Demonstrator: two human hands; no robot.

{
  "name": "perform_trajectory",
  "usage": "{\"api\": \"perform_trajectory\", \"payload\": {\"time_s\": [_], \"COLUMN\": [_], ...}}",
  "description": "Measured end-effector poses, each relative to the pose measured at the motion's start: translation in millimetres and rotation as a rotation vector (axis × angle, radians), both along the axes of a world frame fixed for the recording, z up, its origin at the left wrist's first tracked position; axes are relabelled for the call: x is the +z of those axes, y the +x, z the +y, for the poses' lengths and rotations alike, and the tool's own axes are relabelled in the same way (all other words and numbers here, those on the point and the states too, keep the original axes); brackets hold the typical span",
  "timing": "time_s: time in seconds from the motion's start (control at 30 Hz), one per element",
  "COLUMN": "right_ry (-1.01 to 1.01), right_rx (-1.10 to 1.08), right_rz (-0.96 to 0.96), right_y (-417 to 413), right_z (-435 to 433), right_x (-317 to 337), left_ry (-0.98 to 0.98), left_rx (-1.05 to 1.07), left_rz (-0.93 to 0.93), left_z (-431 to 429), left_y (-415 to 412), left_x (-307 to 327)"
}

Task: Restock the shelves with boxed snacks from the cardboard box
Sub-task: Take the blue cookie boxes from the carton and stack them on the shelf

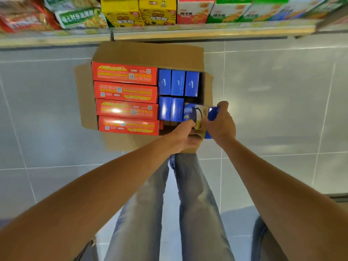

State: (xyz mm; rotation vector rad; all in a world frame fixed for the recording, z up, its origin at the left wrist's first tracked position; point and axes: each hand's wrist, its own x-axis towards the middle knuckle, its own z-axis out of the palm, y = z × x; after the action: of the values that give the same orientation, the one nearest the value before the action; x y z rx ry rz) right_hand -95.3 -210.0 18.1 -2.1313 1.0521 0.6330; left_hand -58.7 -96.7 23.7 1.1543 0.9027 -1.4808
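An open cardboard box (150,53) stands on the floor below the shelf. Several flat red snack boxes (125,91) fill its left side, and several blue snack boxes (178,82) stand on end on its right. My right hand (222,123) grips a blue snack box (197,114) tilted over the box's near right corner. My left hand (185,136) holds the near lower edge of that same blue box, fingers curled at it.
A low shelf edge (169,32) runs across the top, stocked with yellow boxes (139,12), red and green boxes (212,10) and bagged noodles (47,16). Grey floor tiles (282,100) surround the cardboard box. My legs in jeans (188,204) stand right behind it.
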Motion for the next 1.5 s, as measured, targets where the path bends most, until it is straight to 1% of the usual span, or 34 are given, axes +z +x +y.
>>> {"api": "perform_trajectory", "payload": {"time_s": [0.07, 0.1, 0.2, 0.27, 0.37, 0.43, 0.53, 0.57, 0.67, 0.7, 0.77, 0.83, 0.9, 0.93, 1.0, 1.03, 1.17, 1.2, 1.23, 1.33, 1.5], "right_ry": [-0.012, -0.011, -0.028, -0.022, 0.048, 0.093, 0.167, 0.192, 0.316, 0.344, 0.37, 0.386, 0.291, 0.245, 0.252, 0.278, 0.131, 0.111, 0.074, -0.021, 0.013], "right_rx": [-0.024, -0.047, -0.147, -0.208, -0.278, -0.322, -0.355, -0.363, -0.394, -0.386, -0.342, -0.302, -0.238, -0.179, -0.112, -0.083, 0.222, 0.269, 0.295, 0.277, 0.3], "right_rz": [-0.027, -0.036, -0.091, -0.126, -0.168, -0.255, -0.41, -0.444, -0.591, -0.634, -0.706, -0.753, -0.705, -0.698, -0.751, -0.796, -0.872, -0.897, -0.922, -1.005, -1.245], "right_y": [3, 5, 15, 22, 35, 49, 78, 87, 116, 125, 139, 155, 173, 181, 197, 202, 198, 201, 204, 213, 241], "right_z": [-14, -19, -31, -35, -38, -42, -46, -47, -50, -52, -57, -57, -53, -49, -44, -41, -23, -18, -13, 2, 15], "right_x": [32, 46, 93, 127, 165, 205, 273, 287, 358, 384, 430, 476, 518, 539, 567, 582, 648, 662, 677, 716, 773], "left_ry": [0.102, 0.143, 0.216, 0.279, 0.28, 0.289, 0.275, 0.262, 0.236, 0.184, 0.061, -0.054, -0.146, -0.156, -0.145, -0.14, -0.131, -0.121, -0.105, -0.065, 0.043], "left_rx": [-0.194, -0.252, -0.295, -0.375, -0.521, -0.521, -0.459, -0.419, -0.258, -0.24, -0.279, -0.196, -0.143, -0.171, -0.201, -0.191, -0.115, -0.101, -0.077, 0.017, 0.189], "left_rz": [-0.109, -0.164, -0.307, -0.425, -0.563, -0.665, -0.741, -0.737, -0.756, -0.793, -0.815, -0.737, -0.729, -0.79, -0.889, -0.934, -1.147, -1.192, -1.24, -1.337, -1.554], "left_z": [-2, 0, 9, 17, 22, 19, 8, 6, 24, 31, 49, 64, 74, 81, 93, 99, 116, 118, 121, 128, 137], "left_y": [9, 15, 42, 62, 85, 102, 131, 139, 156, 161, 175, 192, 206, 209, 215, 218, 223, 224, 224, 229, 249], "left_x": [21, 29, 63, 90, 128, 164, 233, 246, 323, 351, 392, 434, 475, 499, 537, 555, 622, 635, 647, 677, 744]}}
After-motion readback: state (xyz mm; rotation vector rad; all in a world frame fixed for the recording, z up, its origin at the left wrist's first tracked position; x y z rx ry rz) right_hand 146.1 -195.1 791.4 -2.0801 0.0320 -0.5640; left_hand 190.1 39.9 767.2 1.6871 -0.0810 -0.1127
